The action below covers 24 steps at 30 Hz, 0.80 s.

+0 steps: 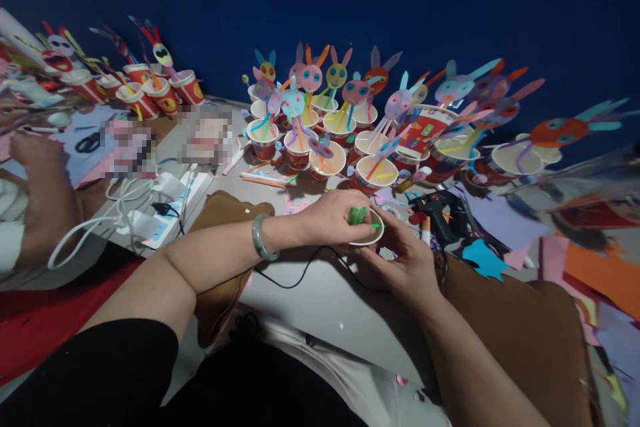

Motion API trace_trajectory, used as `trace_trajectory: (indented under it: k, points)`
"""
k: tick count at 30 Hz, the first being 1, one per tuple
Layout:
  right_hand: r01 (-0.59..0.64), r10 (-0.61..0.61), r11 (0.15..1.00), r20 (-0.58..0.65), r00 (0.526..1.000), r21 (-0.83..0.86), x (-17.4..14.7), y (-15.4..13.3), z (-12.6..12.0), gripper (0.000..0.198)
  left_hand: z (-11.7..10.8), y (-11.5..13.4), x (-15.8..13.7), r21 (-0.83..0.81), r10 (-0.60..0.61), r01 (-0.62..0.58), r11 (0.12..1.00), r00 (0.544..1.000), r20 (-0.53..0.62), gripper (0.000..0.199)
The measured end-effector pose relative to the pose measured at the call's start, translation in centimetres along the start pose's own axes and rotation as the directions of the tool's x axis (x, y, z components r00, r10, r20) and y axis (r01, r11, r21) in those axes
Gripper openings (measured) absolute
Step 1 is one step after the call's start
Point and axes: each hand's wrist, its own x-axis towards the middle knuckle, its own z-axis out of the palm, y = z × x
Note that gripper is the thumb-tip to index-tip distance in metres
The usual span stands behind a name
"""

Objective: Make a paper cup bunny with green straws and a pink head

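Note:
My left hand (333, 217), with a jade-coloured bangle (265, 237) at the wrist, reaches over the rim of a paper cup (370, 238). Its fingers are closed on a green folded strip (357, 215) at the mouth of the cup. From the right, my right hand (407, 260) wraps round the cup and holds it with the opening tilted up. The cup's outer side is mostly hidden by both hands. Just beyond stand several paper cups (327, 159) with rabbit-like paper faces on folded strips.
A black glue gun (443, 213) lies right of the cup, its cable crossing the table. Blue paper (484, 259) and orange paper (600, 280) lie farther right. A white power strip (173, 213) sits at left. Another person's arm (47, 193) rests at the far left.

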Motion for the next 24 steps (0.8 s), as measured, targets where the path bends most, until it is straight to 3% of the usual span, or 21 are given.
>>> trace_trajectory:
  k: [5,11,14,17,24]
  points:
    - [-0.015,0.026,0.996,-0.127,0.992,0.088,0.1,0.3,0.1,0.062,0.0,-0.4,0.2,-0.208,-0.087,0.075,0.975,0.995,-0.052,0.038]
    - [-0.072,0.132,0.972,-0.267,0.955,0.222,0.7,0.8,-0.5,0.068,-0.2,-0.6,0.9,-0.532,-0.212,0.100,0.841,0.965,-0.152,0.057]
    - [-0.094,0.170,0.960,-0.280,0.945,0.264,0.9,0.6,-0.9,0.065,-0.2,-0.8,0.9,-0.621,-0.256,0.154,0.768,0.963,-0.078,0.069]
    - [-0.093,0.173,0.957,-0.280,0.944,0.276,0.9,0.4,-1.0,0.063,-0.1,-1.1,0.8,-0.650,-0.222,0.184,0.737,0.975,0.025,0.082]
    - [-0.062,0.117,0.981,-0.298,0.947,0.186,0.9,0.7,-0.8,0.069,0.2,-1.9,1.1,-0.627,-0.169,0.192,0.755,0.981,0.096,0.072]
